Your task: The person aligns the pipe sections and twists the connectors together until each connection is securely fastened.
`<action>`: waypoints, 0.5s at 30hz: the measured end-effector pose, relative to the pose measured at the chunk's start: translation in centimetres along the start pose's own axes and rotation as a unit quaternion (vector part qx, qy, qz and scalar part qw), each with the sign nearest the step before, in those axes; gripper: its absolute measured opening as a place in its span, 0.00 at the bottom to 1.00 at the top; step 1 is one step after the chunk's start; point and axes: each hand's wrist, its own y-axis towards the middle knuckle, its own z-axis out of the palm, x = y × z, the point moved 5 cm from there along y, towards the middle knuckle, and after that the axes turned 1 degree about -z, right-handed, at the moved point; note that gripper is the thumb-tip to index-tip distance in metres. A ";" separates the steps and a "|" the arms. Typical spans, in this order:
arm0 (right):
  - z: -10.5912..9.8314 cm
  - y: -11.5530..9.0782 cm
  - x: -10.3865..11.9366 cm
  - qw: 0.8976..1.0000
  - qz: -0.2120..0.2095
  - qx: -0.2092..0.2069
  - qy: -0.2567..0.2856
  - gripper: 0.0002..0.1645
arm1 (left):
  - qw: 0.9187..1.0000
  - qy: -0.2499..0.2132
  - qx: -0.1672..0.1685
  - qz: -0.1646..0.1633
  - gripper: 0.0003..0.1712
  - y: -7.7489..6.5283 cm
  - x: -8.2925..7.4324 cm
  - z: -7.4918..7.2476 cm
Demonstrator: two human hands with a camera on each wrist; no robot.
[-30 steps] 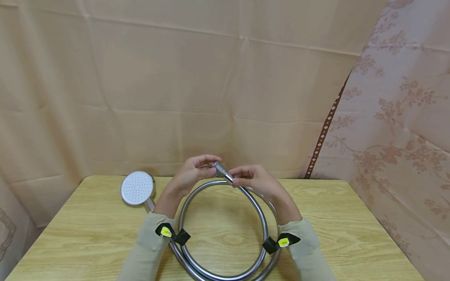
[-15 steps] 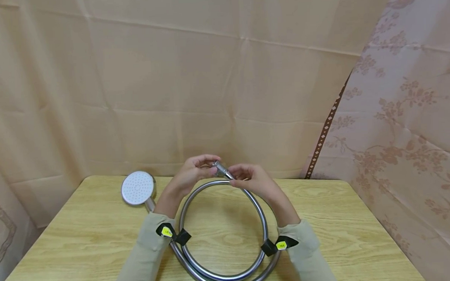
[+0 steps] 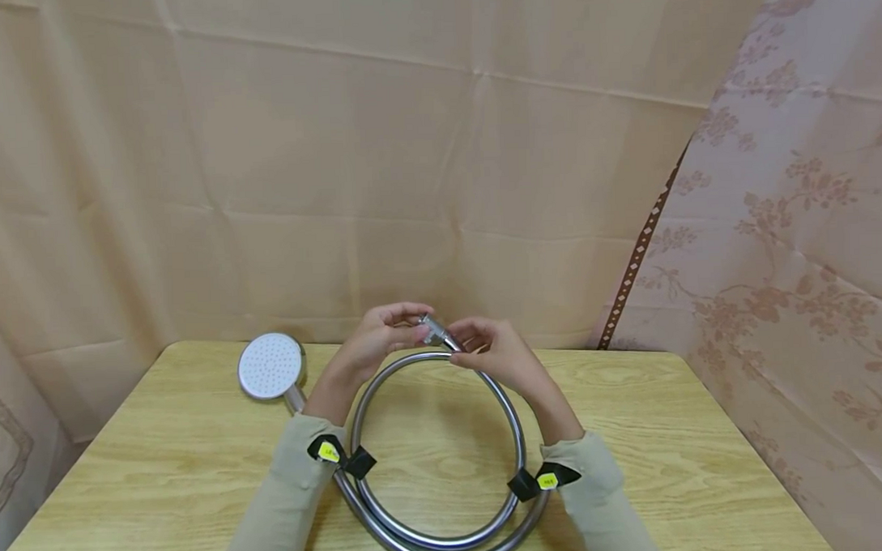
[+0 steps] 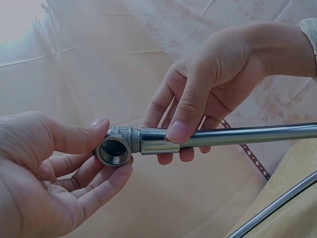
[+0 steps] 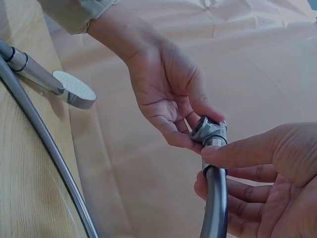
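Note:
In the head view my left hand (image 3: pixel 366 341) is raised over the table's far edge. Its thumb and fingertips pinch a metal tee fitting (image 4: pixel 124 134), whose threaded side opening faces the left wrist camera. My right hand (image 3: pixel 505 358) holds the chrome end nut (image 4: pixel 158 142) of a shower hose (image 4: pixel 247 134) between thumb and fingers. Nut and tee are in line, end against end. From there the hose runs down into loops on the table. A round shower head (image 3: pixel 271 366) with a white face is joined to the hose's other end, left of my left forearm.
The loops lie on a light wood table (image 3: pixel 659 462), under both forearms. Behind the table hangs a beige curtain (image 3: pixel 336 190), with a flowered pink one (image 3: pixel 798 255) on the right. Black wrist straps (image 3: pixel 325 450) overlap the hose in the head view.
My right hand has shifted slightly up and left, its fingers changing their place along the nut and hose end. The left hand keeps the tee in nearly the same spot.

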 end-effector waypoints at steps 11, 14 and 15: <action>-0.1 0.2 -0.2 1.000 0.003 -0.002 0.005 0.17 | 1.000 0.002 0.000 -0.004 0.22 -0.1 0.0 0.0; -0.1 0.2 -0.5 1.000 0.012 0.006 0.020 0.17 | 1.000 0.004 0.003 -0.003 0.22 0.0 0.0 0.0; -0.2 0.2 -0.6 0.999 0.017 0.009 0.026 0.17 | 1.000 0.004 0.003 -0.002 0.22 -0.1 0.0 0.0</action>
